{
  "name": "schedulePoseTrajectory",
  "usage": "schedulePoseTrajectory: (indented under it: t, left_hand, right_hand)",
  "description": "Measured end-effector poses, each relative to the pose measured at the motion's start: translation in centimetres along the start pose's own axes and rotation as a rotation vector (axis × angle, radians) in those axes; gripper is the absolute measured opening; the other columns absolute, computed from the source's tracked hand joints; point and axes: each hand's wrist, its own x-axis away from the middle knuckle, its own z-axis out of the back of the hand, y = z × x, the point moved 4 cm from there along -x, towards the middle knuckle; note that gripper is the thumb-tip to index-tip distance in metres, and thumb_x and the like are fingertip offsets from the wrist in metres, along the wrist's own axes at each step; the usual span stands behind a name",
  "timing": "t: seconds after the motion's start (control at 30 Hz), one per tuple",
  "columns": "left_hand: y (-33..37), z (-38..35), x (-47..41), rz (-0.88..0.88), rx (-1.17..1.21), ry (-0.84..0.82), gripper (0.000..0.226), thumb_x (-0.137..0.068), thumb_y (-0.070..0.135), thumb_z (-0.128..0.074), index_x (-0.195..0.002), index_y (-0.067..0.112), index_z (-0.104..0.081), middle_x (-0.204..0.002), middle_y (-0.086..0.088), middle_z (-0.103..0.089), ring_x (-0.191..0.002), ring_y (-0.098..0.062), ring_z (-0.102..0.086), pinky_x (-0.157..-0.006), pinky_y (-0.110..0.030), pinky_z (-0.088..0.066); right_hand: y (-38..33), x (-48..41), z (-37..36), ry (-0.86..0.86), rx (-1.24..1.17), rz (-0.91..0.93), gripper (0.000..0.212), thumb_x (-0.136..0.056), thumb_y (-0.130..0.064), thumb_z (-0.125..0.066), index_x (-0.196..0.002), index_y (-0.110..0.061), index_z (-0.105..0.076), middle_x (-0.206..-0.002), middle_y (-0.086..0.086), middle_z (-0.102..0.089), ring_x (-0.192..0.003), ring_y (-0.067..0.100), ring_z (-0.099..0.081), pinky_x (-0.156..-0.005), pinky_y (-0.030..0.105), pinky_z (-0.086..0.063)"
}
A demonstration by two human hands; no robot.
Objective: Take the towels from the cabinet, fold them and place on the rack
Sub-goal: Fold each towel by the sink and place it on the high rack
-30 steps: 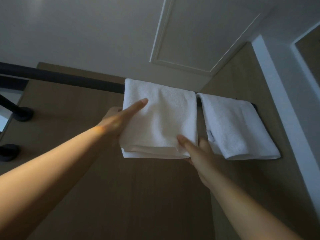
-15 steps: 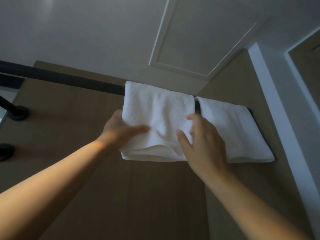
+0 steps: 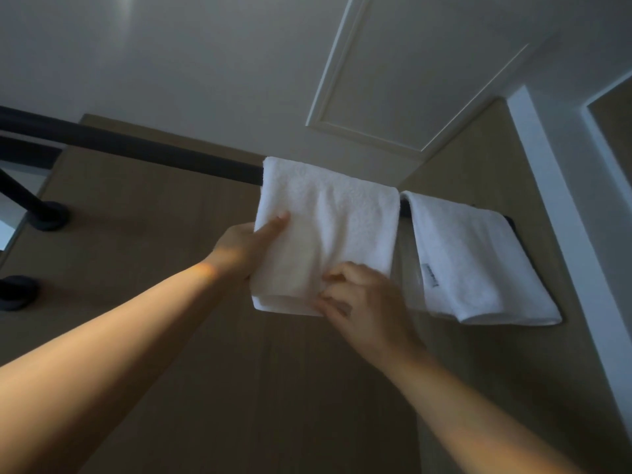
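Observation:
Two folded white towels hang over a black rack bar (image 3: 136, 148) on a wooden wall, seen from below. The left towel (image 3: 328, 220) is the one I handle. My left hand (image 3: 246, 248) holds its left edge, thumb on the front face and fingers hidden behind. My right hand (image 3: 362, 302) pinches the towel's lower right corner with curled fingers. The right towel (image 3: 472, 261) hangs beside it untouched, a small label on its left side.
The rack's black wall mounts (image 3: 48, 217) sit at the far left, another mount (image 3: 17, 292) below. The white ceiling with a panelled hatch (image 3: 410, 73) is above. A white door frame (image 3: 564, 234) runs down the right side.
My right hand dropped from the towel's right face to its lower right corner and curled onto it. My left thumb slid up the left edge. The towel's front shows a crease now.

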Motion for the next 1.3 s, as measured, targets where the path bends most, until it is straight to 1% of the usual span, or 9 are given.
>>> schedulePoseTrajectory:
  t: [0.07, 0.17, 0.3, 0.43, 0.73, 0.93, 1.1, 1.2, 1.3]
  left_hand:
    - [-0.1, -0.1, 0.0, -0.063, -0.06, 0.062, 0.049, -0.079, 0.069, -0.06, -0.09, 0.022, -0.072, -0.084, 0.002, -0.076, -0.08, -0.018, -0.073, -0.082, -0.04, -0.058]
    - [-0.2, -0.4, 0.2, -0.144, -0.135, 0.134, 0.044, -0.084, 0.065, -0.056, -0.089, 0.024, -0.069, -0.085, 0.003, -0.074, -0.079, -0.016, -0.071, -0.079, -0.037, -0.058]
    - [-0.4, -0.5, 0.2, -0.208, -0.138, 0.163, 0.04, -0.086, 0.062, -0.054, -0.09, 0.024, -0.068, -0.083, 0.005, -0.073, -0.075, -0.012, -0.07, -0.071, -0.031, -0.057]
    - [-0.5, -0.6, 0.1, -0.21, -0.088, 0.147, 0.04, -0.085, 0.062, -0.055, -0.084, 0.025, -0.069, -0.072, 0.012, -0.073, -0.063, -0.004, -0.07, -0.056, -0.019, -0.051]
    - [0.0, -3.1, 0.4, -0.184, -0.049, 0.046, 0.042, -0.088, 0.061, -0.054, -0.097, 0.023, -0.069, -0.089, 0.002, -0.075, -0.078, -0.014, -0.073, -0.077, -0.036, -0.06]
    - [0.2, -3.2, 0.8, -0.156, -0.047, 0.022, 0.042, -0.087, 0.06, -0.055, -0.099, 0.023, -0.069, -0.092, 0.002, -0.075, -0.083, -0.016, -0.072, -0.083, -0.04, -0.059]
    - [-0.1, -2.8, 1.4, -0.107, -0.04, -0.034, 0.047, -0.085, 0.062, -0.056, -0.103, 0.02, -0.07, -0.097, 0.0, -0.075, -0.089, -0.02, -0.072, -0.087, -0.044, -0.057]
    - [-0.4, -2.4, 1.6, -0.051, 0.006, -0.1, 0.05, -0.086, 0.059, -0.056, -0.107, 0.016, -0.069, -0.1, -0.003, -0.075, -0.091, -0.023, -0.072, -0.09, -0.046, -0.056]
    - [-0.5, -2.3, 1.8, -0.006, 0.044, -0.105, 0.052, -0.086, 0.059, -0.057, -0.108, 0.012, -0.07, -0.101, -0.005, -0.075, -0.094, -0.024, -0.072, -0.092, -0.046, -0.054]
  right_hand:
    - [0.8, -2.2, 1.2, 0.104, -0.03, -0.063, 0.019, -0.084, -0.035, -0.073, -0.086, -0.016, -0.074, -0.094, -0.001, -0.064, -0.087, 0.015, -0.059, -0.077, 0.035, -0.053]
    - [1.6, -6.4, 1.9, 0.2, -0.022, -0.162, 0.043, -0.09, -0.046, -0.062, -0.121, -0.016, -0.064, -0.133, 0.005, -0.053, -0.125, 0.02, -0.047, -0.105, 0.029, -0.037]
    - [2.5, -11.0, 0.7, 0.084, 0.156, -0.18, 0.059, -0.096, -0.059, -0.04, -0.141, -0.021, -0.045, -0.138, 0.001, -0.052, -0.132, 0.021, -0.043, -0.114, 0.046, -0.025]
    - [4.2, -11.1, 0.1, 0.082, 0.295, -0.227, 0.07, -0.09, -0.073, -0.03, -0.137, -0.023, -0.045, -0.127, 0.002, -0.056, -0.121, 0.024, -0.048, -0.112, 0.052, -0.024]
    - [7.6, -9.2, 1.8, 0.138, 0.294, -0.209, 0.07, -0.088, -0.073, -0.032, -0.118, -0.014, -0.054, -0.11, 0.008, -0.059, -0.105, 0.027, -0.053, -0.099, 0.039, -0.036]
    - [7.4, -8.9, 2.2, 0.105, 0.209, -0.22, 0.063, -0.094, -0.062, -0.036, -0.129, -0.012, -0.049, -0.128, 0.009, -0.055, -0.122, 0.025, -0.046, -0.112, 0.038, -0.029]
    - [5.4, -6.4, 1.1, 0.088, -0.092, -0.355, 0.071, -0.096, -0.065, -0.02, -0.155, -0.025, -0.02, -0.164, 0.0, -0.013, -0.151, 0.015, -0.003, -0.123, 0.045, -0.002]
    - [3.8, -3.9, -0.4, 0.064, -0.14, -0.363, 0.082, -0.089, -0.075, -0.024, -0.156, -0.031, -0.006, -0.164, -0.004, 0.013, -0.149, 0.01, 0.018, -0.12, 0.041, 0.014]
    - [3.0, -1.8, -1.6, 0.02, -0.07, -0.343, 0.092, -0.084, -0.076, -0.033, -0.157, -0.028, -0.003, -0.163, -0.001, 0.019, -0.148, 0.013, 0.022, -0.12, 0.045, 0.014]
